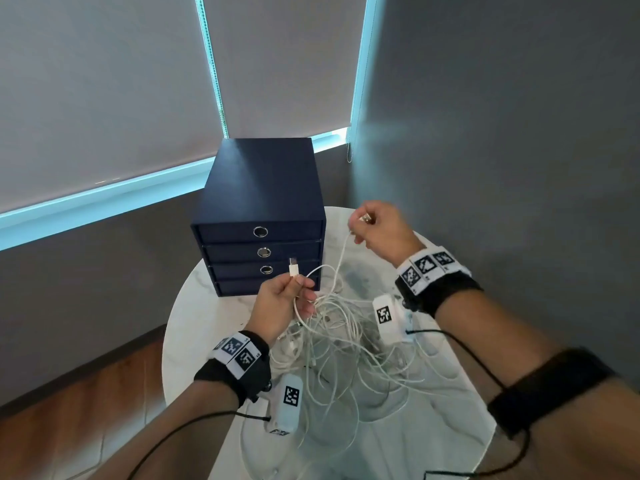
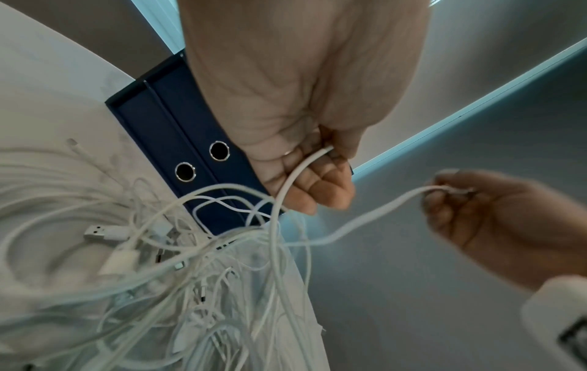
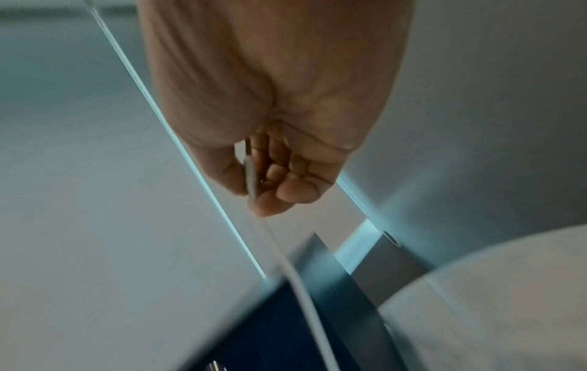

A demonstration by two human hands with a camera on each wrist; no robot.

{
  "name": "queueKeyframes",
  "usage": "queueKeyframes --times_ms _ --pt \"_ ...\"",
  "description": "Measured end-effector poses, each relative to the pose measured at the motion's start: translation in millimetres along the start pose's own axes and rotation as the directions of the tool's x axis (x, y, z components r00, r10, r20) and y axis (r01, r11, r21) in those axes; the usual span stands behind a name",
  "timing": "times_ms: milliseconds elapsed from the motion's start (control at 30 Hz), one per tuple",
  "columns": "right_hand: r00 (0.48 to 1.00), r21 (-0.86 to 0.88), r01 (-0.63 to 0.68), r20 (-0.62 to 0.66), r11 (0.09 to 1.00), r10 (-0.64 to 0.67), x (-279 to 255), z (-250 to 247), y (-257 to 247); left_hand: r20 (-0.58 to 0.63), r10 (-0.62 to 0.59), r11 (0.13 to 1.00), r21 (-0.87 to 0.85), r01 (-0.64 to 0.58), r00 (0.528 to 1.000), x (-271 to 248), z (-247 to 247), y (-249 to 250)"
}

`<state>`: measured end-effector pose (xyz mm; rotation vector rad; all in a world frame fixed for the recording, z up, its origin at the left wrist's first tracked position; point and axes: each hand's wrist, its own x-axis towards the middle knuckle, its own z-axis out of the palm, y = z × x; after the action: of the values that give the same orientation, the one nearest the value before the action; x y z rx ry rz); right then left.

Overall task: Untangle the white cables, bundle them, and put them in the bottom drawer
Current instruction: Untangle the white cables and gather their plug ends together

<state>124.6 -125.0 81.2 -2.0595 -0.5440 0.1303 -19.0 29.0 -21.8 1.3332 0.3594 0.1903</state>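
White cables tangled in front of navy drawer unit; left hand pinches USB plug, right hand pinches another cable end right of unit.

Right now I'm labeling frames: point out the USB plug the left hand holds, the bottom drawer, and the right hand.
USB plug [image 1: 293, 267], head view, white housing.
Bottom drawer [image 1: 239, 287], head view, front panel.
Right hand [image 1: 382, 230], head view, back of hand.

Tangled white cables before shut bottom drawer
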Motion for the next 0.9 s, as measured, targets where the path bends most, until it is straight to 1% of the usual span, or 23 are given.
queueKeyframes --times_ms 67,100,167,233,267,300,367,433,500,533,600,700,800,900 --pt "0.995 0.205 0.059 -0.096 0.977 -0.040 15.2 -21.2 -32.0 0.009 0.004 1.000 -0.001 -0.004 1.000 1.6 4.8 3.3" --pt "0.987 0.280 0.098 -0.149 0.955 -0.057 21.0 -31.6 -48.2 0.012 0.003 1.000 0.003 -0.003 1.000 2.1 6.8 5.1" --pt "0.969 0.363 0.165 -0.232 0.917 -0.083 28.6 -49.6 -75.3 0.007 0.006 1.000 0.009 -0.006 1.000 2.8 9.6 8.5" --pt "0.959 0.411 0.222 -0.255 0.884 -0.122 30.3 -57.1 -90.1 -0.018 0.037 0.999 0.016 -0.037 0.999 4.1 10.8 11.6" --pt "0.963 0.413 0.224 -0.234 0.883 -0.135 30.0 -56.5 -90.3 -0.039 0.058 0.998 0.013 -0.058 0.998 5.1 11.2 13.8" --pt "0.973 0.399 0.202 -0.186 0.895 -0.136 27.6 -51.6 -86.4 -0.063 0.079 0.997 0.002 -0.079 0.995 5.8 11.6 16.8" --pt "0.994 0.334 0.112 -0.025 0.936 -0.110 19.0 -32.7 -67.9 -0.100 0.116 0.992 -0.037 -0.121 0.988 8.0 13.6 24.8" --pt "0.991 0.265 0.026 0.121 0.964 -0.060 7.8 -10.5 -44.8 -0.121 0.150 0.987 -0.045 -0.156 0.981 10.1 17.4 33.7" --pt "0.978 0.259 -0.049 0.209 0.965 -0.007 -3.2 7.1 -29.3 -0.107 0.179 0.983 -0.021 -0.182 0.978 12.0 21.1 40.3" --pt "0.971 0.273 -0.078 0.239 0.959 0.011 -6.8 13.9 -24.8 -0.079 0.187 0.982 -0.005 -0.188 0.979 12.7 22.2 41.3" --pt "0.965 0.307 -0.101 0.263 0.946 0.017 -11.8 23.3 -21.1 -0.023 0.194 0.981 0.027 -0.193 0.981 13.0 22.7 39.3" --pt "0.966 0.337 -0.099 0.260 0.936 0.008 -16.7 29.2 -22.0 -0.002 0.195 0.978 0.071 -0.194 0.981 13.2 21.6 30.1" --pt "0.966 0.305 -0.043 0.254 0.951 -0.038 -21.8 32.3 -23.0 0.024 0.179 0.982 0.054 -0.180 0.984 10.8 22.7 25.9" --pt "0.975 0.252 0.034 0.203 0.967 -0.087 -23.1 40.5 -11.9 0.014 0.178 0.984 0.004 -0.178 0.984 10.4 23.8 28.6"
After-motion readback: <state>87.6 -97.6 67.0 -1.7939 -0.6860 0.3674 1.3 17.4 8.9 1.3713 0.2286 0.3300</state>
